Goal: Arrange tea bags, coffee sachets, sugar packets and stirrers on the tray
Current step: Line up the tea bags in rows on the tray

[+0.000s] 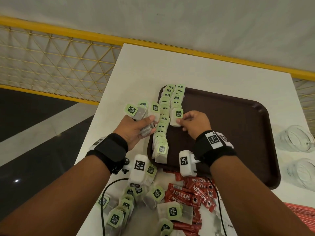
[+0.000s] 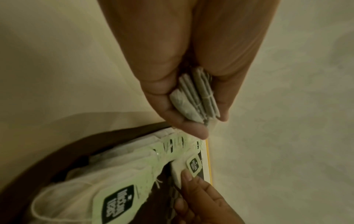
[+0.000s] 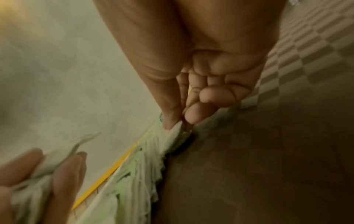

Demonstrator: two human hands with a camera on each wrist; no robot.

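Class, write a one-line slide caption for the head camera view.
Right hand adds a tea bag to the second row on the brown tray; left hand holds a spare bunch.

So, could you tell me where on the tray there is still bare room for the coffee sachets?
The tray is bare across its middle and right, from the tea bag rows along its left edge to the right rim. The table behind it is also free. The near table is crowded with loose tea bags and coffee sachets.
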